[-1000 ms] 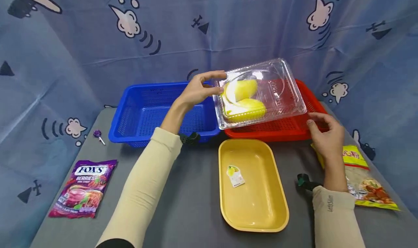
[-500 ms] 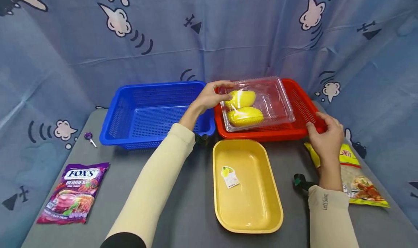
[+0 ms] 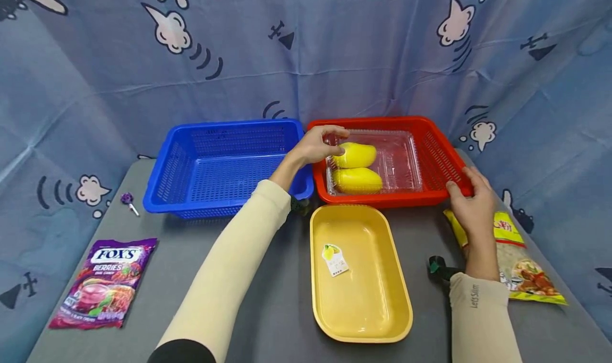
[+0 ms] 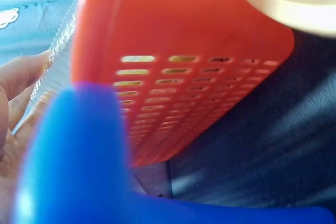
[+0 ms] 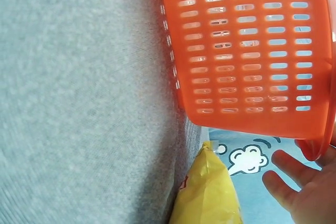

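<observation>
A clear plastic food container [image 3: 396, 163] lies inside the red basket [image 3: 442, 163], with two oblong yellow fruits [image 3: 357, 180] showing at its left end. My left hand [image 3: 317, 144] holds the container's left end between thumb and fingers. In the left wrist view this hand [image 4: 18, 106] is cut off at the edge, next to the clear plastic. My right hand [image 3: 475, 201] grips the basket's right front corner at the rim. Seen from the right wrist, fingers [image 5: 294, 171] reach under the orange-red rim, and part of the hand is out of frame.
Left of the red basket stands a blue basket [image 3: 227, 155]. A yellow tray [image 3: 360, 299] with a lemon-picture sticker [image 3: 334, 259] sits in front. A purple candy bag [image 3: 102, 283] and lollipop [image 3: 128, 201] lie left, a yellow food bag [image 3: 523, 262] right.
The left hand has lowered the tilted container from above the red basket into it, where it now lies nearly level. The right hand has stayed at the basket's corner.
</observation>
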Available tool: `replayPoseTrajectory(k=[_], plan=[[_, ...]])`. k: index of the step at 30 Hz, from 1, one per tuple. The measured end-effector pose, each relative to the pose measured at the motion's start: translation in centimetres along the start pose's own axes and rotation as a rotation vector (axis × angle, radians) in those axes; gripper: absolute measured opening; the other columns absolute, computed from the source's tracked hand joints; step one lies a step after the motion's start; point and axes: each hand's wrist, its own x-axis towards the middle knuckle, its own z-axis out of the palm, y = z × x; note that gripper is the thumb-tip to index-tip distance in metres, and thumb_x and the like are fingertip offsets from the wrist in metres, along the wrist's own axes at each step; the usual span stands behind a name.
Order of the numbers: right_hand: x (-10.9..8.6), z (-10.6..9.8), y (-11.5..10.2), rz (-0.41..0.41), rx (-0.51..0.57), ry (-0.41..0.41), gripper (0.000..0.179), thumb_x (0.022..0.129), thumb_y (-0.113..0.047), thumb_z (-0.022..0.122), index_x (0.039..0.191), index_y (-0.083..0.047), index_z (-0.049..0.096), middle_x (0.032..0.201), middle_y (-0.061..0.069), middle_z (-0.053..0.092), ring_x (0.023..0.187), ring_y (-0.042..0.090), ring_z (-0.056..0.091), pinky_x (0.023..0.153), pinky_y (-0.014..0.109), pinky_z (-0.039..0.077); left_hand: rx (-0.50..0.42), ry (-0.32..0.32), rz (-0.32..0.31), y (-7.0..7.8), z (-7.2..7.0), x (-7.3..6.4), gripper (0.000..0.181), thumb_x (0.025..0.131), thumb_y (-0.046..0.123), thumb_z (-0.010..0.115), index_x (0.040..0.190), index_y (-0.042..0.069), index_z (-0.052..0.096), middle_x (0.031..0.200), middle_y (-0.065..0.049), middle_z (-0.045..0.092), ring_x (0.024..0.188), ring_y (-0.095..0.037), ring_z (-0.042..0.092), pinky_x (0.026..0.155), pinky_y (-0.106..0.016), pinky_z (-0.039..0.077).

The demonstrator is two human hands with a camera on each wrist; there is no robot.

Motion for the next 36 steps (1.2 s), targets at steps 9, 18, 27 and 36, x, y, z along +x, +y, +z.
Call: replayPoseTrajectory(k=[9, 18, 27, 36], plan=[[0.3, 0.3, 0.0, -0.009, -0.005, -0.017, 0.059, 0.099, -0.024, 0.052, 0.155, -0.01, 0.043, 0.167, 0.006, 0.032, 0.155, 0.028, 0.03, 0.126, 0.043, 0.027, 0.241, 0.017, 0.03, -0.4, 0.1, -0.4, 0.042, 0.094, 0.018, 0.072, 0.136, 0.02, 0.065, 0.143, -0.001, 0.062, 0.137, -0.024, 0.051, 0.12, -0.053, 0.024], [0.8, 0.8, 0.3, -0.009, -0.019, -0.053, 0.061, 0.1, -0.026, 0.052, 0.157, -0.012, 0.039, 0.169, 0.006, 0.028, 0.156, 0.03, 0.027, 0.125, 0.049, 0.028, 0.456, 0.057, -0.055, -1.1, 0.5, -0.8, 0.038, 0.097, 0.025, 0.067, 0.135, 0.03, 0.065, 0.14, 0.002, 0.064, 0.133, -0.023, 0.038, 0.11, -0.056, 0.016], [1.4, 1.1, 0.2, -0.014, -0.024, -0.062, 0.06, 0.1, -0.027, 0.051, 0.157, -0.011, 0.039, 0.169, 0.006, 0.028, 0.156, 0.029, 0.027, 0.125, 0.048, 0.029, 0.338, 0.033, -0.05, 0.3, -0.5, -1.8, 0.045, 0.1, 0.029, 0.063, 0.144, 0.026, 0.056, 0.151, 0.0, 0.054, 0.143, -0.03, 0.037, 0.118, -0.064, 0.013], [0.7, -0.8, -1.7, -0.11, -0.16, -0.067, 0.064, 0.101, -0.029, 0.051, 0.16, -0.01, 0.033, 0.169, 0.016, 0.023, 0.154, 0.041, 0.016, 0.12, 0.069, 0.015, 0.408, 0.085, -0.057, 4.6, -2.7, -7.5, 0.055, 0.102, 0.046, 0.053, 0.155, 0.032, 0.043, 0.173, 0.002, 0.015, 0.158, -0.04, 0.002, 0.121, -0.064, 0.007]])
